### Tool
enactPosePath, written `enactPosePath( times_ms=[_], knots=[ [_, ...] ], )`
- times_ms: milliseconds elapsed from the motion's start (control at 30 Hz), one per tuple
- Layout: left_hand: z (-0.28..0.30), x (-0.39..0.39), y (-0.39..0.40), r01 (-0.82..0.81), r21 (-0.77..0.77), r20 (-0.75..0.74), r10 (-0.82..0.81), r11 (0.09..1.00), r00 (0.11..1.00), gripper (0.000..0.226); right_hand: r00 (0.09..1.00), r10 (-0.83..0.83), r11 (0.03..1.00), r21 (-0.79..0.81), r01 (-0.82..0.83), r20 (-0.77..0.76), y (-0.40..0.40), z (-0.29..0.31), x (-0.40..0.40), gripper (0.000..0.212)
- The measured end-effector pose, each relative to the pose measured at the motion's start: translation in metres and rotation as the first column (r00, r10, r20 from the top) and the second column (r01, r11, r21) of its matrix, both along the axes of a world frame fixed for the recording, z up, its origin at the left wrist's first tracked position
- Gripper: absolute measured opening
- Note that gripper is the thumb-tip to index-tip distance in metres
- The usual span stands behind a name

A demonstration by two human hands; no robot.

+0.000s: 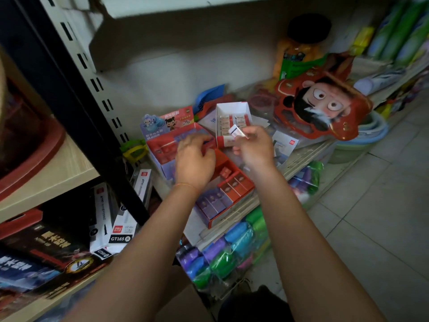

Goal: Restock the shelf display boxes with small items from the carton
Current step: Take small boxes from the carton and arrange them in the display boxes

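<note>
At frame centre, a small white item [235, 130] was pinched between the fingertips of the right hand [254, 147], just in front of the open white carton [233, 120], where more such items were packed in rows. The left hand [195, 160] was curled, knuckles up, over the red display box [167, 145]; whether anything was held there cannot be told. A second display box [228, 189] lay below, partly filled.
</note>
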State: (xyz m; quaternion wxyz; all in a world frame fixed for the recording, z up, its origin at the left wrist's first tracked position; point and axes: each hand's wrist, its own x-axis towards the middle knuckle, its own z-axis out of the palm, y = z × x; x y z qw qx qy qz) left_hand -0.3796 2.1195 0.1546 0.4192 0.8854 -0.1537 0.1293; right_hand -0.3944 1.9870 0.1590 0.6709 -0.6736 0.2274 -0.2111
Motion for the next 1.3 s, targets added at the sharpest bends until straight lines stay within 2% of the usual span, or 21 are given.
enactPosePath(
  times_ms=[133,233,300,400,567,700,767,933,1033,1100,1167,1300],
  knots=[
    [-0.002,0.025,-0.022,0.052,0.217,0.048,-0.064,0.975,0.997,0.046,0.995,-0.096,0.940,-0.327,0.098,0.023,-0.025,0.015,0.034,0.015],
    [-0.005,0.032,-0.034,0.017,0.365,0.033,-0.031,0.931,0.999,0.038,0.996,-0.083,0.853,-0.518,0.058,-0.026,-0.037,0.024,0.045,0.014],
    [-0.005,0.036,-0.038,-0.041,0.431,0.062,0.016,0.901,0.998,0.031,0.995,-0.050,0.823,-0.568,-0.011,-0.091,-0.043,0.020,0.049,0.017],
    [-0.004,0.040,-0.039,-0.080,0.469,0.121,0.027,0.879,0.992,0.024,0.994,-0.036,0.809,-0.587,-0.032,-0.104,-0.050,0.010,0.049,0.013],
    [-0.010,0.035,-0.044,-0.036,0.441,0.143,-0.031,0.897,0.989,0.013,0.994,-0.111,0.820,-0.564,0.098,0.011,-0.058,0.008,0.051,0.007],
    [-0.017,0.033,-0.043,0.013,0.414,0.135,-0.076,0.910,0.988,0.021,0.984,-0.139,0.806,-0.565,0.176,0.108,-0.059,0.015,0.076,0.015],
    [-0.019,0.036,-0.042,0.035,0.401,0.125,-0.093,0.915,0.988,0.020,0.987,-0.108,0.803,-0.575,0.155,0.115,-0.057,0.017,0.091,0.015],
    [-0.022,0.040,-0.040,0.080,0.381,0.128,-0.138,0.921,0.982,0.016,1.000,0.016,0.828,-0.561,0.000,0.023,-0.048,0.012,0.123,0.023],
    [-0.019,0.041,-0.040,0.077,0.408,0.104,-0.130,0.910,0.986,0.017,0.999,0.040,0.793,-0.608,-0.047,-0.025,-0.045,0.009,0.129,0.026],
    [-0.019,0.041,-0.040,0.069,0.419,0.107,-0.125,0.905,0.986,0.017,0.998,0.044,0.728,-0.682,-0.068,-0.052,-0.044,0.010,0.128,0.027],
    [-0.019,0.040,-0.040,0.061,0.418,0.123,-0.123,0.906,0.985,0.016,0.994,0.062,0.619,-0.778,-0.107,-0.087,-0.044,0.011,0.125,0.031],
    [-0.019,0.038,-0.041,0.045,0.441,0.128,-0.112,0.896,0.985,0.018,0.972,0.065,0.247,-0.940,-0.237,-0.228,-0.040,0.009,0.117,0.041]
  ],
)
